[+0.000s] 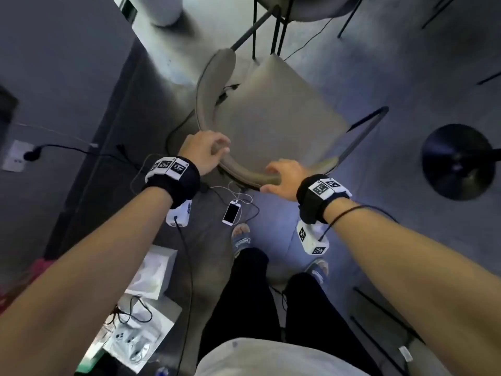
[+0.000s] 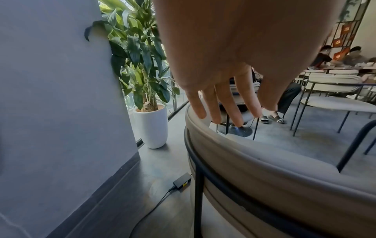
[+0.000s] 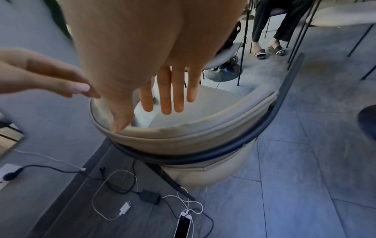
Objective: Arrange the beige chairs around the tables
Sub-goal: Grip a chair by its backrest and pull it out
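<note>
A beige chair (image 1: 271, 112) with a curved padded backrest (image 1: 244, 173) and a black metal frame stands on the floor right in front of me. My left hand (image 1: 208, 150) lies over the left part of the backrest rim. In the left wrist view its fingers (image 2: 219, 104) reach straight over the rim (image 2: 264, 169). My right hand (image 1: 284, 177) is on the near right part of the rim. The right wrist view shows its fingers (image 3: 168, 96) straight above the seat, with the thumb touching the backrest (image 3: 203, 133).
A phone (image 1: 231, 211) on charging cables lies on the floor behind the chair, near my feet. The grey wall (image 1: 54, 77) is close on the left, with a white planter (image 2: 151, 127) beyond. A round black table base (image 1: 458, 161) stands right. Another chair (image 1: 306, 9) stands ahead.
</note>
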A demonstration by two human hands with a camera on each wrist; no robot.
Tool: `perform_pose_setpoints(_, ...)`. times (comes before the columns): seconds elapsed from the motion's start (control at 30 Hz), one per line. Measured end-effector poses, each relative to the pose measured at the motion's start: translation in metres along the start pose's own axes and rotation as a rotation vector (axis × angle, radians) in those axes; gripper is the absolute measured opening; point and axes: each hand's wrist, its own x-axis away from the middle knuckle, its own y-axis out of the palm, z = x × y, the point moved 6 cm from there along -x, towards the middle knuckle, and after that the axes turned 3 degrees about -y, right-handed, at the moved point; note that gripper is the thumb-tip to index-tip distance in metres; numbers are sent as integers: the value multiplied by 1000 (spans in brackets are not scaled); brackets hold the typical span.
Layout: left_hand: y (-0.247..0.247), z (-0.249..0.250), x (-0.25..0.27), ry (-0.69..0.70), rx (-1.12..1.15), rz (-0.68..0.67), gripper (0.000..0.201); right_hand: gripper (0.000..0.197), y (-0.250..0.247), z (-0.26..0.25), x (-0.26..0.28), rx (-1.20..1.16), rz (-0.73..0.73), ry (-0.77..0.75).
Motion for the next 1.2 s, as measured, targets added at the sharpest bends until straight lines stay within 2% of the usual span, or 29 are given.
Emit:
perform_pose_setpoints(0.13,8,-6,-16,31,-92,-42,27,61,10,-7,-14,50,-108,60)
perform_pose_setpoints(0.27,37,-22,-28,-57,-90,-221,31,56,21,-4,-26,54,-128,81)
perform_pose_setpoints(0.33,48,-24,-29,-36,-84,-268,34,52,25,-1,-29,78,-121,87)
perform_pose_setpoints(0.53,58,-25,-23,77,-83,-261,54,32,35,4,-32,282,-144,82)
perform_pose_setpoints(0.7,51,-23,-30,67,-48,-325,48,26,34,15,-26,309,-155,58)
perform_pose_setpoints(1.07,90,63,-51,135,-162,-479,53,25,0,112,18,296,-137,183)
perform_pose_setpoints(1.13,94,72,-54,135,-194,-447,55,28,-7,130,26,280,-132,194)
perform_pose_setpoints(1.2,92,79,-57,140,-215,-354,49,30,-13,151,35,281,-127,192)
